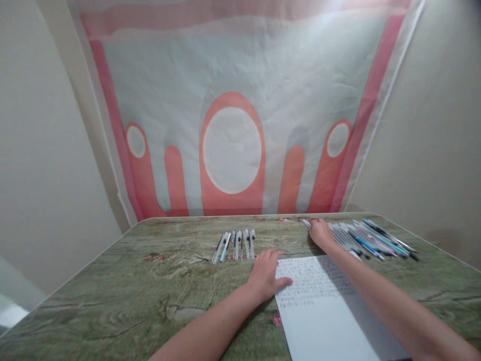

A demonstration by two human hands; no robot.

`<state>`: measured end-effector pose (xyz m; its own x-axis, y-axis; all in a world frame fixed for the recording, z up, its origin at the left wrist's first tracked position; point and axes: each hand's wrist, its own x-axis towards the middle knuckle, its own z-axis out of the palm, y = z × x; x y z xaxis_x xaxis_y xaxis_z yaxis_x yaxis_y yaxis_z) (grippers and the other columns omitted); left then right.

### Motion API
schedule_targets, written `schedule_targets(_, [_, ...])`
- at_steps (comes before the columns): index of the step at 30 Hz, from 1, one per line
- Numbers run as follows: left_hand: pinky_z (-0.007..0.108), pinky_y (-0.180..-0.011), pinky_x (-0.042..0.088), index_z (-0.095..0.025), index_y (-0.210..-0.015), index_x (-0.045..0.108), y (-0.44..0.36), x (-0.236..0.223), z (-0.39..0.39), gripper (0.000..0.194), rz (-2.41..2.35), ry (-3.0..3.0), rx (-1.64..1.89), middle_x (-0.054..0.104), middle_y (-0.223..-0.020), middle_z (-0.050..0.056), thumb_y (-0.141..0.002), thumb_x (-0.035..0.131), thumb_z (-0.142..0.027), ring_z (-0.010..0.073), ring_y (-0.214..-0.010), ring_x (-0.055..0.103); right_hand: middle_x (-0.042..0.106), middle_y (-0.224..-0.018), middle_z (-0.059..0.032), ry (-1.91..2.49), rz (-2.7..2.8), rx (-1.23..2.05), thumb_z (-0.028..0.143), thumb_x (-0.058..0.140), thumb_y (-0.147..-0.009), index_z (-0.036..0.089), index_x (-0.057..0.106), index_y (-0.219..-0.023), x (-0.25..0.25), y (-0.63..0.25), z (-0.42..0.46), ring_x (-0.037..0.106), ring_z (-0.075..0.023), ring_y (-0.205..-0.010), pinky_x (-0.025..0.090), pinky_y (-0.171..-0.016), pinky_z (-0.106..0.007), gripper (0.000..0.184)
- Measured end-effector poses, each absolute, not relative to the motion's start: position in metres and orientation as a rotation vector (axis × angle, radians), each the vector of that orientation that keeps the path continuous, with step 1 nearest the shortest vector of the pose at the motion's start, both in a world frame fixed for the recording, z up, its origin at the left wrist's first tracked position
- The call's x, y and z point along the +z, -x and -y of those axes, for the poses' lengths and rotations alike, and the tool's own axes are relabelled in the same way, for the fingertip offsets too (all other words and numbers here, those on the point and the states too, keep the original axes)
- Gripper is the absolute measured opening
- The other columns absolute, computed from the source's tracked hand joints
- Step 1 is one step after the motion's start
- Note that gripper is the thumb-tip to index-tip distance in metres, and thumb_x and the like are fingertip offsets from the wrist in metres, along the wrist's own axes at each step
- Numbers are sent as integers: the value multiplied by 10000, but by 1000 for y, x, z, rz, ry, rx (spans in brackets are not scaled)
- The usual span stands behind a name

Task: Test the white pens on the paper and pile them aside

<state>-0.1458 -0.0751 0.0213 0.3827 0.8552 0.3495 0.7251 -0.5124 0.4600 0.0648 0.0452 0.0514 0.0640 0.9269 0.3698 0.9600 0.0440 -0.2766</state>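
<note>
My left hand (266,273) rests at the upper left edge of a sheet of paper (319,321) with handwriting on its upper part. Its thumb lies over the paper's edge and the fingers are apart, holding nothing. Farther forward and to the right, my right hand (321,233) is closed at the fingertips around a pale pen (306,222), whose end sticks out to the left. Right beside that hand lies a wide spread of pens (370,238), mostly clear or white with some blue and black. A smaller row of pens (235,245) lies beyond my left hand.
The wood-patterned table (112,296) has printed pink flowers on it. Its far edge meets a hanging cloth (233,65) with orange and pink shapes. Plain walls (432,150) stand at both sides.
</note>
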Motion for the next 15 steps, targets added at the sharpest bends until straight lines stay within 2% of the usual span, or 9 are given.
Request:
schedule_targets(2, [377, -882, 326, -209, -1124, 436, 146, 21, 75, 578, -1398, -2407, 852, 480, -1107, 75, -636, 637, -445, 237, -1039, 413, 517, -1108, -100, 1870, 1911, -74, 295, 488, -842, 146, 521, -1075, 50, -65, -47, 535, -167, -935, 456, -794, -337, 278])
schedule_targets(5, [371, -869, 335, -204, -1055, 478, 148, 21, 70, 364, -1401, -2345, 990, 504, -1059, 70, -736, 551, -363, 217, -1009, 439, 519, -1105, -98, 1834, 1966, -38, 296, 482, -845, 150, 524, -1070, 46, -55, -52, 536, -164, -930, 456, -794, -335, 272])
schedule_targets(8, [355, -858, 348, -190, -980, 505, 156, 19, 58, 198, -1423, -2167, 1241, 529, -994, 69, -792, 456, -231, 191, -964, 471, 590, -959, -91, 1762, 2057, 36, 241, 522, -811, 129, 571, -984, 39, -28, -57, 556, -145, -864, 424, -755, -251, 212])
schedule_targets(11, [337, -835, 371, -175, -968, 492, 171, 19, 41, 192, -1462, -1845, 1579, 537, -963, 72, -791, 420, -162, 170, -916, 496, 629, -823, -43, 1512, 2279, 277, 208, 519, -777, 157, 582, -943, 31, 8, -54, 569, -133, -782, 384, -688, -217, 185])
schedule_targets(15, [324, -828, 386, -169, -995, 453, 192, 17, 21, 207, -1516, -1459, 1902, 532, -963, 67, -788, 436, -176, 153, -898, 504, 637, -800, -42, 1328, 2338, 393, 278, 489, -783, 169, 563, -901, 24, 55, -39, 572, -138, -754, 351, -634, -211, 176])
